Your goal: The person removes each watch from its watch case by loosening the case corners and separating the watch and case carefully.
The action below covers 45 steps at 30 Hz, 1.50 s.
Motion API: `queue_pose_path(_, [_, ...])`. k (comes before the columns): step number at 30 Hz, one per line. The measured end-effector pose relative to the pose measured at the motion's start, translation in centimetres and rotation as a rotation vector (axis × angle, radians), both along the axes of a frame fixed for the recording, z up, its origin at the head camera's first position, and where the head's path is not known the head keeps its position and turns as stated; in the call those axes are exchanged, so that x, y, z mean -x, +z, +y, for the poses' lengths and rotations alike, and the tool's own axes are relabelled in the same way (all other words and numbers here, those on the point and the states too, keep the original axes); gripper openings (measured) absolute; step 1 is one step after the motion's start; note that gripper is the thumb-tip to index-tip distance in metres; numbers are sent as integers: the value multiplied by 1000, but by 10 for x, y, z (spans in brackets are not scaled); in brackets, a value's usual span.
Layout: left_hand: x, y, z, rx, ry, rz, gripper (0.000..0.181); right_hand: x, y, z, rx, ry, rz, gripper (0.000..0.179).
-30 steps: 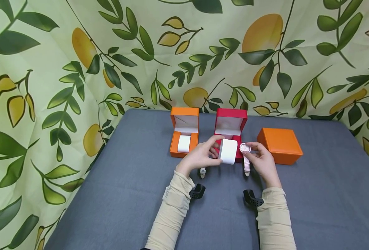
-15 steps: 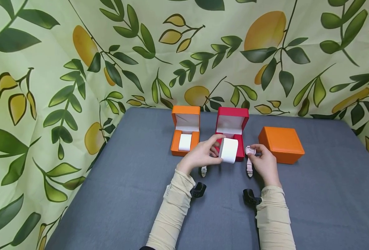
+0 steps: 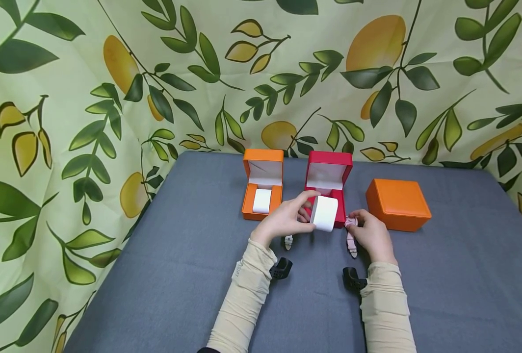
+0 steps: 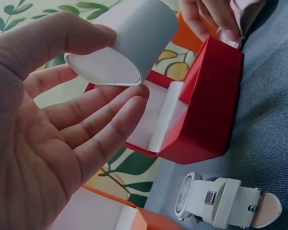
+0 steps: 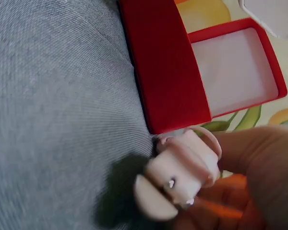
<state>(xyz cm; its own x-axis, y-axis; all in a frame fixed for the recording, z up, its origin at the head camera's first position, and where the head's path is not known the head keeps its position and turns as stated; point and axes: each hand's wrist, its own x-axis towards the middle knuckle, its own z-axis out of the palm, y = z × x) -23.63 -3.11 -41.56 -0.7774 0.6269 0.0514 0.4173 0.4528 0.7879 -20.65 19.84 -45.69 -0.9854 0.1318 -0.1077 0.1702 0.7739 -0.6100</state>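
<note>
Nearer the person than half a second ago, the pink watch [image 3: 351, 241] hangs pinched in the right hand [image 3: 373, 235], just beside the red box [image 3: 340, 208]; its long axis runs toward the person, dial end away, strap tip near and angled slightly right. Fingers partly cover the dial, and its strap is blurred in the right wrist view. Between thumb and fingers the left hand [image 3: 287, 217] grips a white cushion [image 3: 325, 214], one end facing the palm, hiding part of the red box. Below lies a white watch [image 4: 221, 199], strap tip toward the person, dial hidden from the head view. Outermost stand an open orange box [image 3: 263, 156] and a closed orange box [image 3: 398, 205].
</note>
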Motion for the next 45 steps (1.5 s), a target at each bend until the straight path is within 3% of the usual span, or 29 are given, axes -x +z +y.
queue_pose_path(5, [0,0,0,-8,-6,13,68,-2,4,-3,-99,-4,-9,42])
queue_pose_path(14, [1,-1,0,6,-9,30,69,0,3,-4,-71,-17,-58,45])
queue_pose_path(20, [1,-2,2,-17,24,28,68,-5,14,-4,-86,-22,52,44])
queue_pose_path(23, [2,-2,3,-25,53,36,68,-6,23,-4,-28,12,156,42])
queue_pose_path(26, [2,-3,5,-31,103,30,67,-6,27,-7,109,108,223,44])
queue_pose_path(32, [2,-9,8,-59,199,12,68,-4,28,-22,370,277,124,68])
queue_pose_path(36, [2,-12,10,-102,230,-11,70,-3,25,-28,386,281,153,73])
queue_pose_path(40, [3,-16,16,-144,221,-27,72,-1,21,-26,355,242,215,67])
queue_pose_path(45, [3,-23,25,-174,242,15,67,0,17,-24,316,192,262,58])
